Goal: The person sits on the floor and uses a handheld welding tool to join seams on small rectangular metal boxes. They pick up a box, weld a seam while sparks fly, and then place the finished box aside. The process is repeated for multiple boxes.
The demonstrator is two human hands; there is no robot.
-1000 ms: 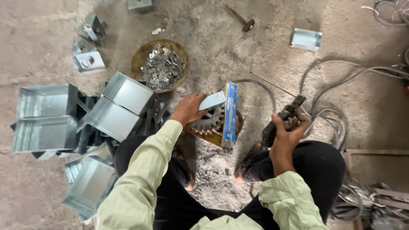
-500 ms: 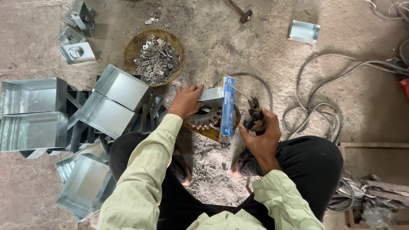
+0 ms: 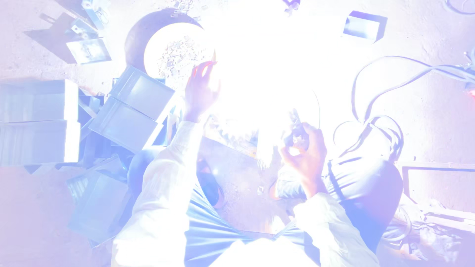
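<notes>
**Arc struck — glare hides the workpiece**

White glare (image 3: 262, 84) fills the upper middle of the view; the joint under it cannot be seen. This reads as the welding step itself, arc lit.

Right hand (image 3: 304, 153), just below the glare: fingers curled tight around a dark welding holder (image 3: 296, 129), whose tip points up into the light.

Left hand (image 3: 200, 94), at the glare's left edge: raised, fingers loosely spread. Cannot tell whether it grips or only steadies something; the fingertips vanish in the brightness.

Left of the glare: round bowl (image 3: 170, 52) of small metal scraps. Farther left: a cluster of folded sheet-metal boxes (image 3: 128, 106). Right of the glare: looping cable (image 3: 381, 106) on the floor (image 3: 435, 123); upper right, one lone box (image 3: 365, 25).

Judgement: next move calls for a steady holder tip and an unmoving left hand.
</notes>
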